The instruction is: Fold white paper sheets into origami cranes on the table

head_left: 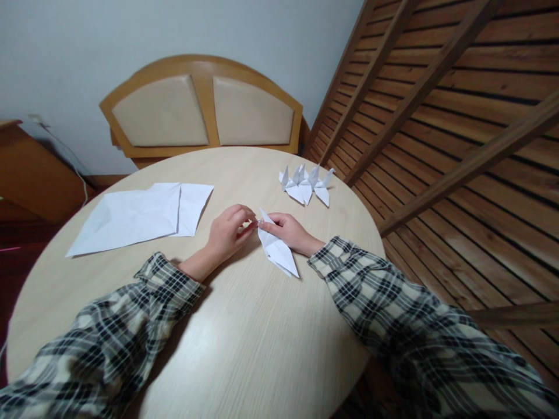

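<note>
A partly folded white paper crane (278,249) is held between my two hands over the middle of the table, its pointed wings angled toward me. My right hand (290,231) grips it from the right, with the thumb pressed on top. On the other side my left hand (231,231) pinches a narrow tip of the paper, fingers and thumb close together. Just what the left fingertips cover is hard to make out. Several finished white paper cranes (307,185) stand in a row beyond my right hand.
Creased white paper sheets (131,218) lie overlapping on the left of the round pale wooden table (244,343). A padded wooden headboard (201,107) stands behind it, against the wall. Slatted wooden panelling (437,134) rises along the right side.
</note>
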Demonstrator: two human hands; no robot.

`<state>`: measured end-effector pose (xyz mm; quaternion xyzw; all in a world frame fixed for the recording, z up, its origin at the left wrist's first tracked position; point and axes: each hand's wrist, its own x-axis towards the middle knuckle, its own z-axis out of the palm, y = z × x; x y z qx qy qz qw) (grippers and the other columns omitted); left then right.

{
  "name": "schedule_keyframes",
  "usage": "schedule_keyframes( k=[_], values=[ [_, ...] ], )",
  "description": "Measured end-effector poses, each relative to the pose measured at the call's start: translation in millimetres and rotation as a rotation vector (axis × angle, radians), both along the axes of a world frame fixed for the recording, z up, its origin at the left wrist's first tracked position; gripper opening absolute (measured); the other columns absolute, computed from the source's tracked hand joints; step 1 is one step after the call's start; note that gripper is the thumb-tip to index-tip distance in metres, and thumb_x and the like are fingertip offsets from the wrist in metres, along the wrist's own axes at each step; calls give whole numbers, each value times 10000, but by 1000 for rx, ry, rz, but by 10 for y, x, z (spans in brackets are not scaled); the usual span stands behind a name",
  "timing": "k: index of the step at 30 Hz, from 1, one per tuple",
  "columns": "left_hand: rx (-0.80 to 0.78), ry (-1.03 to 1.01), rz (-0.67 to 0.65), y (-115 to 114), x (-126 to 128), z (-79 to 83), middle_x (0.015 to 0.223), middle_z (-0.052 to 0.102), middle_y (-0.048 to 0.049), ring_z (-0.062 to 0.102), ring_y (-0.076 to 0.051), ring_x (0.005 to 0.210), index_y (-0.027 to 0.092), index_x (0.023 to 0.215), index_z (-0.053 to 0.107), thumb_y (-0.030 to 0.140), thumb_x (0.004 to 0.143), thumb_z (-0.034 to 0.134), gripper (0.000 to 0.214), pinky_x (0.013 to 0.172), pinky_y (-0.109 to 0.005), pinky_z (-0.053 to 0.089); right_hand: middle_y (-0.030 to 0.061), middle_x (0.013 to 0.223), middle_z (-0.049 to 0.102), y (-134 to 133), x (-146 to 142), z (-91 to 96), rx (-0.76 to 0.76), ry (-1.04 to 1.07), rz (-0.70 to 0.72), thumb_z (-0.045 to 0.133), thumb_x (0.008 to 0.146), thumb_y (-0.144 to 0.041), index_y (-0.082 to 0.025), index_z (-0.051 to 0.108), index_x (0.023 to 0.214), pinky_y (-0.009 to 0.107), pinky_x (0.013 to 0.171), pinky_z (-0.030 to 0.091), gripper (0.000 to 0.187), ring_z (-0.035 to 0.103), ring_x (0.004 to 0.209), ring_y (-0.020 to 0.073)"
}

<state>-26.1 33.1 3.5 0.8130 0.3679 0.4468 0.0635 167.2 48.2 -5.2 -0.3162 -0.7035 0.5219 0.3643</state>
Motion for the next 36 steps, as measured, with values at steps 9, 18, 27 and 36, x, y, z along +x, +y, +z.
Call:
schedule_keyframes(
  k=[9, 18, 27, 36],
  values=[
    [61, 58, 21, -16, 20, -3, 790, 621, -27, 555, -142, 670, 198, 878, 576, 233, 909, 556, 51, 604, -281, 431, -27, 677, 463, -18, -17, 12, -56, 41, -89, 644, 794, -606, -164, 587, 751, 242, 552, 310, 448, 397, 624, 104],
    [61, 41, 54, -28, 34, -6, 759, 608, -16, 549, -123, 627, 188, 851, 556, 233, 905, 569, 72, 548, -250, 432, -18, 702, 499, 4, -15, -27, -40, 81, -124, 642, 817, -546, -163, 646, 814, 247, 554, 320, 384, 410, 624, 106],
    [-23, 32, 82, -21, 45, -27, 764, 603, -16, 543, -118, 623, 191, 857, 560, 249, 897, 565, 70, 541, -241, 425, -27, 698, 479, 14, -20, -49, -14, 98, -153, 640, 832, -508, -171, 634, 790, 251, 565, 327, 340, 414, 629, 105],
    [-101, 59, 69, -18, 40, -44, 770, 604, -26, 550, -135, 635, 191, 873, 549, 297, 907, 536, 112, 567, -268, 430, -35, 690, 463, 6, -20, -41, -10, 134, -179, 631, 849, -464, -179, 581, 752, 255, 573, 325, 305, 409, 622, 103]
  ],
)
